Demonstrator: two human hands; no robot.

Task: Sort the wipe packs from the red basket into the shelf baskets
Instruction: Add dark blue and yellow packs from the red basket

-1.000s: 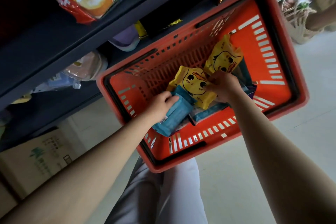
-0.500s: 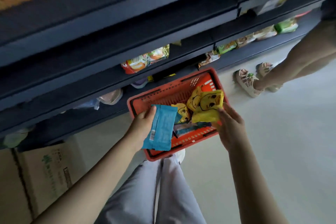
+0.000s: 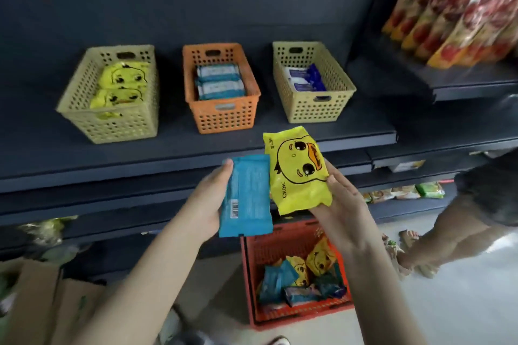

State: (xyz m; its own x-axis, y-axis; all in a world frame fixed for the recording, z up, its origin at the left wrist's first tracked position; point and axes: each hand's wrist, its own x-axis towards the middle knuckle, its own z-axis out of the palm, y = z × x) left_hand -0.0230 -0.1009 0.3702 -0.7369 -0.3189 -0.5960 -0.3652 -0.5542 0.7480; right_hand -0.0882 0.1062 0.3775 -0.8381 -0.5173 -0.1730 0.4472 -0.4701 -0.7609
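My left hand [image 3: 208,202] grips a blue wipe pack [image 3: 246,196], its barcode side facing me. My right hand [image 3: 340,204] holds a yellow duck-face wipe pack [image 3: 297,171]. Both packs hover just below the front edge of the shelf. On that shelf stand three perforated baskets: a left yellow basket [image 3: 117,123] with yellow duck packs, an orange basket [image 3: 224,117] with blue-white packs, and a right yellow basket [image 3: 316,109] with white and dark blue packs. The red basket [image 3: 280,314] sits on the floor below my hands, with several yellow and blue packs inside.
A dark shelf board [image 3: 196,148] carries the baskets. Red-and-yellow snack bags [image 3: 459,14] fill a higher shelf at right. Another person's legs and sandals [image 3: 414,255] stand on the floor to the right. Cardboard boxes [image 3: 42,305] lie at lower left.
Both hands have lifted their packs out of the red basket up to shelf height. My view has swung upward from the floor to the three shelf baskets.
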